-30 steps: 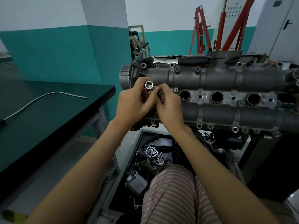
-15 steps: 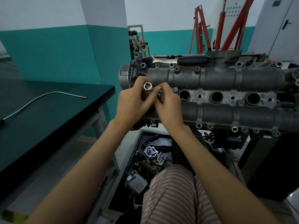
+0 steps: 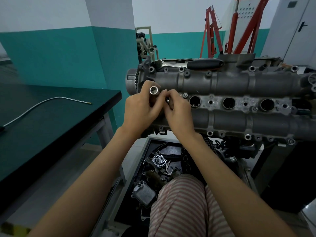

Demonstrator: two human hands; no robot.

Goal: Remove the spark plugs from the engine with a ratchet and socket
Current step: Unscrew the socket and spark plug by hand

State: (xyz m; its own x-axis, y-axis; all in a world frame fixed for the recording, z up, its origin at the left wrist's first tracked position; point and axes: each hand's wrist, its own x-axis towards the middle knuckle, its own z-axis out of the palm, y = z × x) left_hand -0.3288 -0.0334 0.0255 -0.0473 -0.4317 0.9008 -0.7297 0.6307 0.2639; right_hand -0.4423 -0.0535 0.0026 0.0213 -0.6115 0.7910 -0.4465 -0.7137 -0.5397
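Both hands met at centre frame, against the engine's (image 3: pixel 230 86) left end. Left hand (image 3: pixel 140 113) had its fingers curled around a silver socket (image 3: pixel 154 91), open end up. Right hand (image 3: pixel 178 113) pinched something small and dark just beside it. Three open plug wells (image 3: pixel 229 103) ran rightward; a black-handled ratchet (image 3: pixel 203 64) lay on top.

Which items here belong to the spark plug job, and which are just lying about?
Job:
socket, held by left hand
right hand
engine
ratchet resting on the engine

Lying about:
metal rod on bench
parts tray
red hoist
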